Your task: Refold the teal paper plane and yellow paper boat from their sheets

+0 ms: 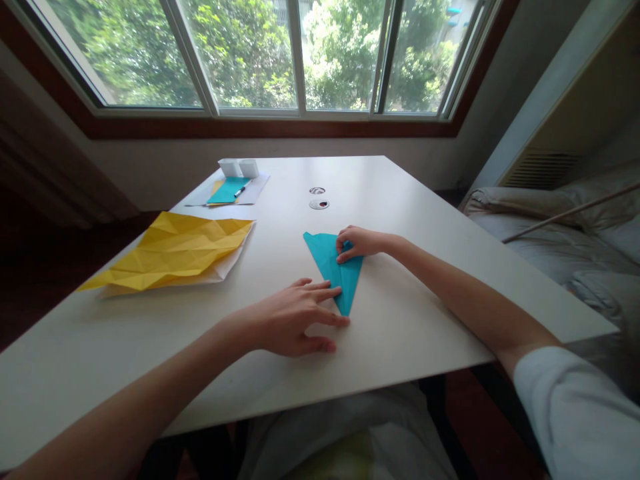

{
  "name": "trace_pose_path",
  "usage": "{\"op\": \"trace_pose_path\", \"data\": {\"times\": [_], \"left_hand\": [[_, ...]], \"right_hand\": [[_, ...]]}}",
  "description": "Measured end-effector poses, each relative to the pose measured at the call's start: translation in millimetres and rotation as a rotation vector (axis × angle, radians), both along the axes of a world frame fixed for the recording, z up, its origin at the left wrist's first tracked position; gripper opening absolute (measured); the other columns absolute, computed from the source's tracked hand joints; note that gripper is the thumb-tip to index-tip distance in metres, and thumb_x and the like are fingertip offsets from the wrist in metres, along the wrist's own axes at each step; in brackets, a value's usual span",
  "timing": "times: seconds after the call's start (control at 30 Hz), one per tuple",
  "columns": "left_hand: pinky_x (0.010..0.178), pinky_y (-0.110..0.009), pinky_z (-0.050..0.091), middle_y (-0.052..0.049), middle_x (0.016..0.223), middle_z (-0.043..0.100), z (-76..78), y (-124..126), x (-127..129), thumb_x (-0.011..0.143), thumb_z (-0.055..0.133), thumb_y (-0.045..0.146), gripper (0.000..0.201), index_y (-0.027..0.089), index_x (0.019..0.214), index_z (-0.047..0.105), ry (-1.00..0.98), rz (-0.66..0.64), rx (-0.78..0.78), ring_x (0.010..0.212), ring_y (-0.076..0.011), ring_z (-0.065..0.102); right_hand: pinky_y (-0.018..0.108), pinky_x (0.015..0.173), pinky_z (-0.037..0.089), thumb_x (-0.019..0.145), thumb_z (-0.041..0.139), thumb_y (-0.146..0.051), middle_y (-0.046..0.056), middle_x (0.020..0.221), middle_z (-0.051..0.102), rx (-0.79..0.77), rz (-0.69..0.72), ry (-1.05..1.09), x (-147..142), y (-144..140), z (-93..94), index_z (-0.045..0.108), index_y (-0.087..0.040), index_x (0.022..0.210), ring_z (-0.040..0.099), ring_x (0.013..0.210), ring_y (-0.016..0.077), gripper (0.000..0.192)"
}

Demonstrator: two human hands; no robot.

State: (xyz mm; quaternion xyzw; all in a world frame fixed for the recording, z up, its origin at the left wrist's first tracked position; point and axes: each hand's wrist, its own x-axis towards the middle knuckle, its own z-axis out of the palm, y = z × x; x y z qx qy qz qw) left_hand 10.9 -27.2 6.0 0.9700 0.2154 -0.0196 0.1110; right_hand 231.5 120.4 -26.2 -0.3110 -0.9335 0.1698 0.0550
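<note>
The near edge of the white surface [400, 373] runs just above the person's lap, and both forearms cross it. The left hand [293, 323] lies flat close to that edge, its fingers [325, 292] spread apart and pressing down, the tips touching the lower point of the folded blue paper [333, 267]. This paper, a narrow triangle pointing toward the person, lies on the surface a little right of center. The right hand [357, 242] rests on its upper right corner, fingers curled together and pinning the paper flat.

Bare surface lies all around the blue paper, with open room to the right as far as the slanted right edge. To the left, well apart, a large creased yellow sheet [173, 257] lies over a white sheet near the left edge. Farther off, two round holes [319, 198] sit in the surface. At the far left corner lie white papers [253, 193] with a small blue sheet [227, 191] and a pen on them, and a small white box [239, 167] behind. The window [295, 60] stands beyond; a cushioned seat [550, 227] is right of the surface, partly cut off.
</note>
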Motion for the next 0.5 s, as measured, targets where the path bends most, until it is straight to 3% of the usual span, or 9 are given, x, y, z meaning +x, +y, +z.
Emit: {"op": "trace_pose_path", "data": {"times": [0.23,0.43,0.5], "left_hand": [[0.098,-0.063,0.023,-0.01,0.142,0.036,0.6,-0.1,-3.4,0.086,0.047,0.043,0.037,0.039,0.123,0.049,0.05,0.012,-0.09,0.131,-0.0359,0.029],[0.102,-0.051,0.026,-0.008,0.122,0.055,2.1,-1.4,0.4,0.087,0.045,0.04,0.028,0.025,0.11,0.048,-0.038,0.057,-0.126,0.123,-0.0275,0.042],[0.103,-0.05,0.026,-0.007,0.121,0.055,1.6,-1.1,0.9,0.088,0.043,0.041,0.03,0.024,0.113,0.045,-0.037,0.092,-0.127,0.122,-0.0262,0.043]], "right_hand": [[0.031,0.08,0.04,0.07,0.066,-0.046,0.006,0.088,0.064,0.002,-0.024,-0.011,-1.2,-1.7,1.5,0.068,-0.017,0.081,0.053,0.092,0.0222,0.031],[0.031,0.08,0.04,0.069,0.066,-0.047,0.006,0.088,0.064,0.002,-0.036,-0.004,-1.2,-3.4,2.2,0.068,-0.018,0.08,0.053,0.094,0.0226,0.031],[0.031,0.08,0.04,0.069,0.066,-0.047,0.006,0.088,0.064,0.007,-0.037,-0.004,-0.9,-3.3,2.1,0.068,-0.018,0.08,0.054,0.093,0.0225,0.031]]}}
